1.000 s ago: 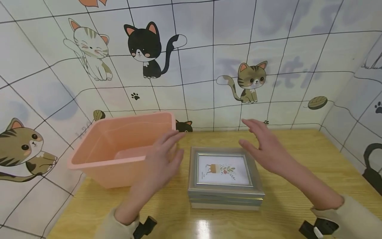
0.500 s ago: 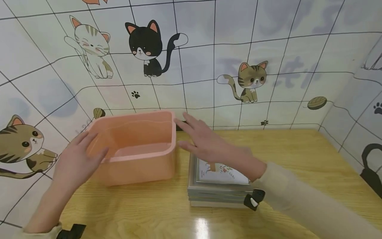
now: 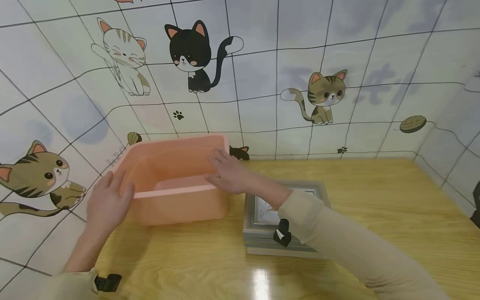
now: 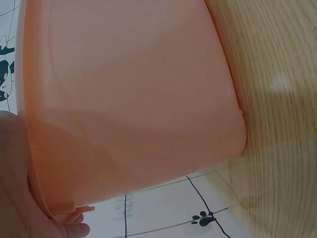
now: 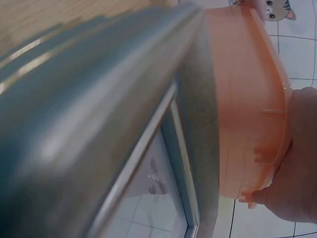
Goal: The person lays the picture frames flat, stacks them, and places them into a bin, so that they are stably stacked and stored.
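A peach-pink plastic bin (image 3: 180, 206), with nothing visible inside, stands on the wooden table. My left hand (image 3: 106, 200) grips its left rim; in the left wrist view that hand (image 4: 20, 183) wraps the rim by a corner of the bin (image 4: 138, 89). My right hand (image 3: 232, 173) reaches across and holds the right rim. In the right wrist view, the right hand (image 5: 302, 158) lies over the rim, a fingertip showing below it. Under my right forearm is a stack of silver picture frames (image 3: 258, 237), partly hidden by the sleeve.
The wooden table (image 3: 180, 262) extends in front of the bin and to the right of the frames. A wall covering (image 3: 258, 83) with cat drawings rises behind and at both sides. A dark object (image 3: 476, 208) shows at the right edge.
My left hand has gone left from beside the frames to the bin's left rim. My right hand has crossed over the frames to the right rim. Bin and frames stay in place.
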`<action>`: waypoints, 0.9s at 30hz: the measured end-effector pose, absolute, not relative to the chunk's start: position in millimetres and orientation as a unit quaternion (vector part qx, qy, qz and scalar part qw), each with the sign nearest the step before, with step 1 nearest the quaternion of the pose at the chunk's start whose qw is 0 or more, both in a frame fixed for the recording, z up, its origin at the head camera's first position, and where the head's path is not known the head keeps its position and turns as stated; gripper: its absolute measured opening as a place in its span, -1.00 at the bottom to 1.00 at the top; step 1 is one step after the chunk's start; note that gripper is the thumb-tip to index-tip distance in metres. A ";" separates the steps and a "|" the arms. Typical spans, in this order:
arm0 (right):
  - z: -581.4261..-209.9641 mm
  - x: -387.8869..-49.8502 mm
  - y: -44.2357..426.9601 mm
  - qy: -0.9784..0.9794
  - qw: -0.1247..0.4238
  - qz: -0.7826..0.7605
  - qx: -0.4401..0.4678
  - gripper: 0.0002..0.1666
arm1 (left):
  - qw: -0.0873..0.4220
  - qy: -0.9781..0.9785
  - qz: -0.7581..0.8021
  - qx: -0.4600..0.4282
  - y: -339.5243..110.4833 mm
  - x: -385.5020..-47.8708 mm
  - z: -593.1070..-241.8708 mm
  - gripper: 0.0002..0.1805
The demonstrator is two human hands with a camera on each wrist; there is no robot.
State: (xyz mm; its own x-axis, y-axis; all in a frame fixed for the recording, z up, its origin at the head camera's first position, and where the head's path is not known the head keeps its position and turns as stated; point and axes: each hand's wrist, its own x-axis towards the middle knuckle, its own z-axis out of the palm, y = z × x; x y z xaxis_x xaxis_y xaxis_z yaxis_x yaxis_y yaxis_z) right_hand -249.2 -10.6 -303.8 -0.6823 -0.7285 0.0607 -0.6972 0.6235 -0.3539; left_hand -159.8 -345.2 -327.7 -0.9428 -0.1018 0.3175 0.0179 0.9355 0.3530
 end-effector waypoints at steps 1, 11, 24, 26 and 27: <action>-303.8 -250.6 -10.4 0.904 0.045 -0.171 -0.390 -0.16 | 0.165 -0.970 -0.178 0.023 -343.5 -161.6 -327.2 -0.28; -303.8 -270.5 10.2 0.926 0.072 -0.171 -0.328 -0.15 | 0.174 -0.967 -0.181 0.038 -318.3 -182.0 -327.4 -0.30; -301.2 -292.8 60.6 0.926 0.099 -0.204 -0.300 -0.14 | 0.170 -0.967 -0.184 0.043 -272.3 -212.4 -334.3 -0.29; -301.6 -294.9 65.6 0.924 0.097 -0.214 -0.303 -0.14 | 0.173 -0.967 -0.183 0.043 -267.8 -215.4 -334.6 -0.29; -301.7 -295.7 67.7 0.922 0.096 -0.217 -0.305 -0.14 | 0.174 -0.967 -0.183 0.044 -265.7 -216.8 -335.0 -0.29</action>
